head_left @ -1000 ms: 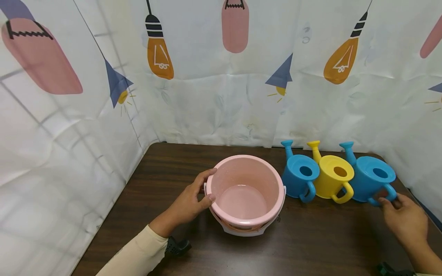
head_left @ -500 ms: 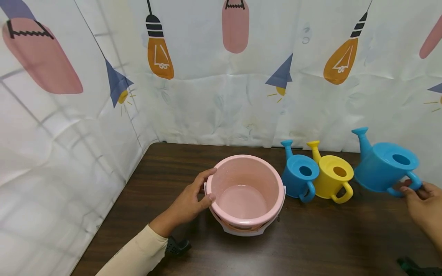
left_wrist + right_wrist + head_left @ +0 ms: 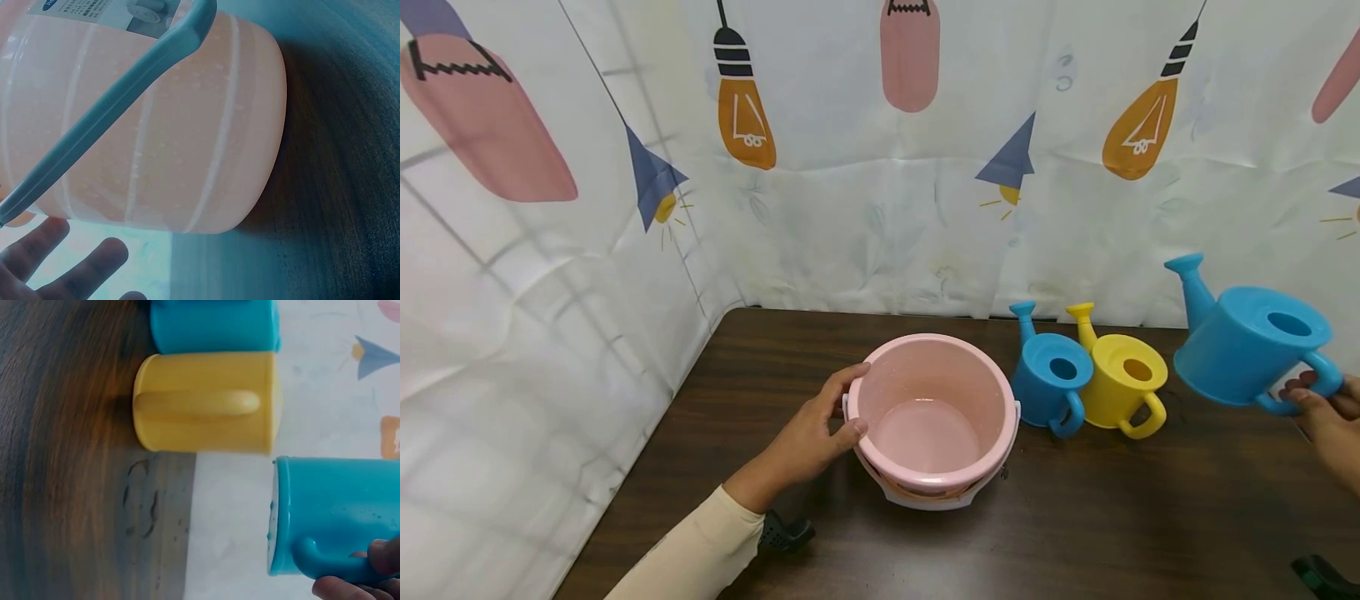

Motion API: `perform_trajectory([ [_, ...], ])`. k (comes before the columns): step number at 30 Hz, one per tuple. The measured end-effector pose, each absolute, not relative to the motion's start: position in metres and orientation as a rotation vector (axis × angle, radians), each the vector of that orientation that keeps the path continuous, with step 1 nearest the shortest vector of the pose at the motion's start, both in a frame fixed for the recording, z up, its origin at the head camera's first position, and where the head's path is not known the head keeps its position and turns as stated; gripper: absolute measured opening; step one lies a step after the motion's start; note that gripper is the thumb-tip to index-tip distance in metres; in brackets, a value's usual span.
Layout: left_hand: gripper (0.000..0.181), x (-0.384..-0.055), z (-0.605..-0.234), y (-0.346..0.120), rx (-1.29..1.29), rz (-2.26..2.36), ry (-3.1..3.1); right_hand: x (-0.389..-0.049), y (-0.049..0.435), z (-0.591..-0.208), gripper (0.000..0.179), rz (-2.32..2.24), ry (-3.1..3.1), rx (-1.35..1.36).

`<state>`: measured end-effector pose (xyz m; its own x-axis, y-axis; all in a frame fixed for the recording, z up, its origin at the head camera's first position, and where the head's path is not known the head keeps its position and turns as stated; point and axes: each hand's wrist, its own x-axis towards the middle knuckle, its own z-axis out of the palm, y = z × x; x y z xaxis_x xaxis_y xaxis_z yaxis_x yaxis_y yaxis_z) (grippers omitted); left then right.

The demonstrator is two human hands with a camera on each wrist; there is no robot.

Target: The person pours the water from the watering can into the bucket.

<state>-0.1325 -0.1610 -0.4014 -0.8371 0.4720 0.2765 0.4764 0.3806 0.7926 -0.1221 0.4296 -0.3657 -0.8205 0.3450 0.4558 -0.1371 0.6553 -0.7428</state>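
A pink bucket (image 3: 934, 482) stands upright mid-table in the head view, its pale handle (image 3: 106, 112) hanging down outside. My left hand (image 3: 808, 437) rests at its left side, thumb and a finger touching the rim; the other fingers (image 3: 94, 269) look spread and fairly straight in the left wrist view. At far right, my right hand (image 3: 1337, 429) grips the handle of a blue watering can (image 3: 1251, 346), raised off the table and slightly tilted. Drops cling around its base in the right wrist view. A yellow watering can (image 3: 1112, 392) and another blue watering can (image 3: 1043, 387) stand upright between.
The dark wooden table (image 3: 760, 358) ends at a white printed curtain (image 3: 850, 233) behind and to the left. Wet marks (image 3: 147, 497) show on the wood beside the yellow can. A dark wrist device (image 3: 786, 533) sits by the left sleeve.
My right hand has lifted the right-hand blue watering can off the table and moved it up and to the right. The left hand, bucket and other cans stay in place.
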Motion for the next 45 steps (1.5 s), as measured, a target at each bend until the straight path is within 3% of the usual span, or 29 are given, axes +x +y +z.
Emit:
perform_trajectory([
  [10,0.068,-0.133,-0.4,-0.161,-0.881,-1.5,-2.624,-0.118,0.409,-0.353,0.042,1.007,-2.225,0.045],
  [17,0.068,-0.133,-0.4,-0.16,-0.894,-1.512,-2.619,-0.111,0.393,-0.347,0.028,1.002,-2.249,0.063],
  [21,0.068,-0.132,-0.401,-0.16,-0.88,-1.518,-2.62,-0.107,0.385,-0.342,0.048,1.047,-2.25,0.173],
  [24,0.068,-0.132,-0.401,-0.16,-0.874,-1.521,-2.621,-0.103,0.378,-0.338,0.052,1.056,-2.265,0.235],
  [27,0.068,-0.132,-0.402,-0.161,-0.87,-1.524,-2.621,-0.1,0.372,-0.335,0.048,1.066,-2.284,0.269],
  [32,0.068,-0.132,-0.402,-0.161,-0.866,-1.516,-2.628,-0.094,0.364,-0.335,0.026,1.053,-2.345,0.28],
  [38,0.068,-0.132,-0.402,-0.16,-0.876,-1.516,-2.621,-0.086,0.352,-0.332,0.028,1.062,-2.374,0.279],
  [43,0.068,-0.131,-0.402,-0.161,-0.878,-1.511,-2.615,-0.081,0.342,-0.328,0.048,1.133,-2.35,0.347],
  [45,0.068,-0.131,-0.401,-0.16,-0.877,-1.511,-2.614,-0.078,0.338,-0.326,0.041,1.12,-2.38,0.347],
])
